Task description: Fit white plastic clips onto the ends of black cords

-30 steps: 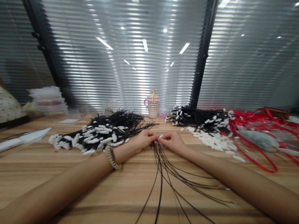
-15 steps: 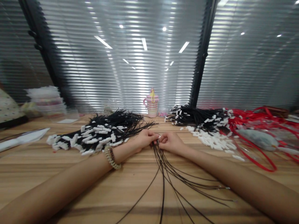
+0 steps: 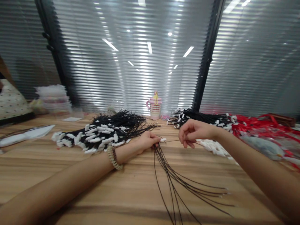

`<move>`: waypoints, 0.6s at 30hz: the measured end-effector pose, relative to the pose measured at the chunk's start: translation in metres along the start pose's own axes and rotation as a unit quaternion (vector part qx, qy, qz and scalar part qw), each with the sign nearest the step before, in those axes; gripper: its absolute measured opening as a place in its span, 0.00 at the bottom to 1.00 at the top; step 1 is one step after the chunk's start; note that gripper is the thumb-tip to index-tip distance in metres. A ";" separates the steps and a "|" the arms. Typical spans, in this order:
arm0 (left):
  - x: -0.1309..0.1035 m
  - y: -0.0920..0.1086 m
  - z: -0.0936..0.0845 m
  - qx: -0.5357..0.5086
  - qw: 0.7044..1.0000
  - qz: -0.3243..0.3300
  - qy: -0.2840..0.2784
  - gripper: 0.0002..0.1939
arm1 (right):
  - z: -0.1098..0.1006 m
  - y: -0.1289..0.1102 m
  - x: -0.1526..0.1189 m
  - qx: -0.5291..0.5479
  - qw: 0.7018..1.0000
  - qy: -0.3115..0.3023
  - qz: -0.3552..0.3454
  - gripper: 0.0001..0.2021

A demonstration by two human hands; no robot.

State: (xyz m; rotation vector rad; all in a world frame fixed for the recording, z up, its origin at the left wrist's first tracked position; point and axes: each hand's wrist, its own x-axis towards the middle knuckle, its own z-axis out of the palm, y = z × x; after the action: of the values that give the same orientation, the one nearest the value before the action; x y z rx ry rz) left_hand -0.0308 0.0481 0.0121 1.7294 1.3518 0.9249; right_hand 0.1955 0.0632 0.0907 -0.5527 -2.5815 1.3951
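My left hand [image 3: 147,141], with a beaded bracelet [image 3: 114,158] on its wrist, is closed on one end of a bunch of thin black cords [image 3: 172,168]. The cords fan down over the table toward the lower right. A small white plastic piece [image 3: 163,140] juts out at my left fingertips. From it a single black cord stretches sideways to my right hand [image 3: 195,131], whose fingers are curled and pinch that cord above the table. Beside my left hand lies a pile of black cords with white tags [image 3: 102,132].
Loose white pieces [image 3: 214,146] lie beyond my right wrist. Behind them are more black cords [image 3: 203,117] and red straps [image 3: 253,125]. A striped mug [image 3: 155,107] stands by the window blinds; stacked plastic tubs [image 3: 55,100] and a dotted bag [image 3: 12,103] are at left.
My right hand has moved up and to the right, away from my left hand, drawing a cord out with it. The white piece now shows at my left fingertips, and the left hand stays nearly in place.
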 end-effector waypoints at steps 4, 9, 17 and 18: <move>-0.001 -0.003 -0.001 0.003 1.000 0.006 0.009 0.18 | -0.005 -0.001 -0.020 -0.059 0.998 0.007 -0.008 0.10; -0.001 -0.004 -0.001 0.002 1.000 0.014 0.012 0.18 | -0.013 0.007 -0.048 -0.094 0.969 0.215 -0.083 0.08; 0.004 -0.011 -0.002 0.003 1.000 0.011 0.006 0.20 | -0.002 0.010 -0.037 0.121 0.917 0.358 -0.127 0.14; 0.004 -0.011 -0.002 0.002 1.000 0.011 0.003 0.20 | 0.003 0.011 -0.029 0.100 0.917 0.370 -0.113 0.15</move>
State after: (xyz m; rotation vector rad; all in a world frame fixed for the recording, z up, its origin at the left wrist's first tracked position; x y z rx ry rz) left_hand -0.0366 0.0543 0.0039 1.7488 1.3413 0.9426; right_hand 0.2245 0.0553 0.0809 -0.5821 -1.8101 1.0744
